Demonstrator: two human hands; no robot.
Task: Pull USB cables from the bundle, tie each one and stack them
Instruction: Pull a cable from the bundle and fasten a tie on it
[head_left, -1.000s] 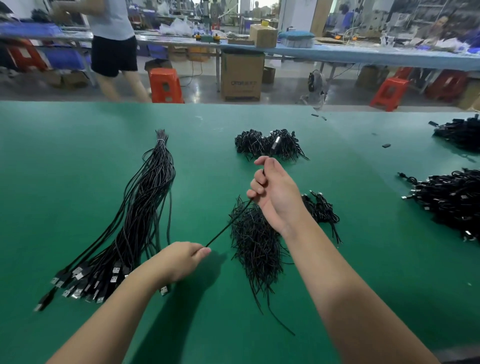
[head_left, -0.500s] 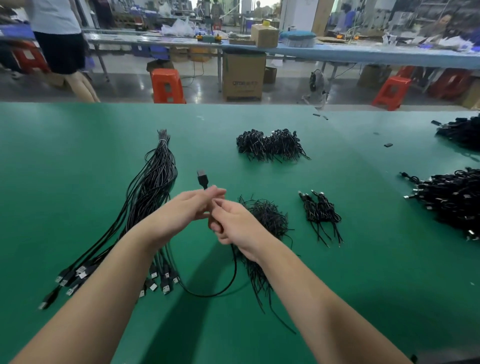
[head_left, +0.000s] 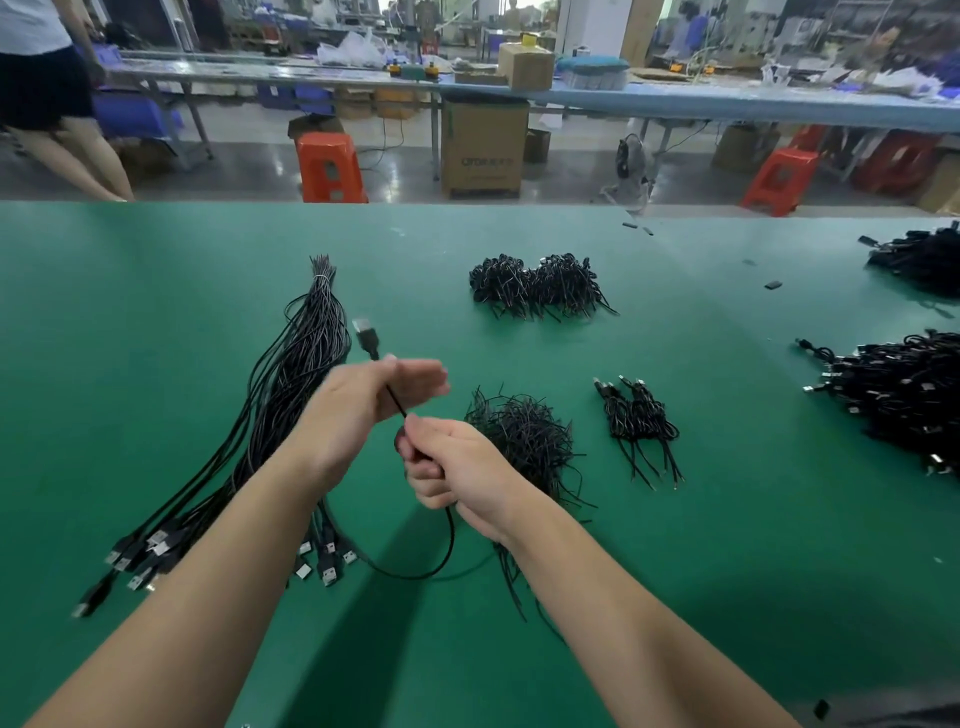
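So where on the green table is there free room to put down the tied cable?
Bare green lies between the small tied stack and the big pile at right, and across the far left beyond the long bundle. It is crowded in the middle, where both hands work the cable beside the loose ties.

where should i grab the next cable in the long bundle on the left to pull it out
Grip one plug body at the long bundle's fanned near end, coming from your side. The plugs lie spread and separate there, while the far end is tied tight, so pull toward yourself.
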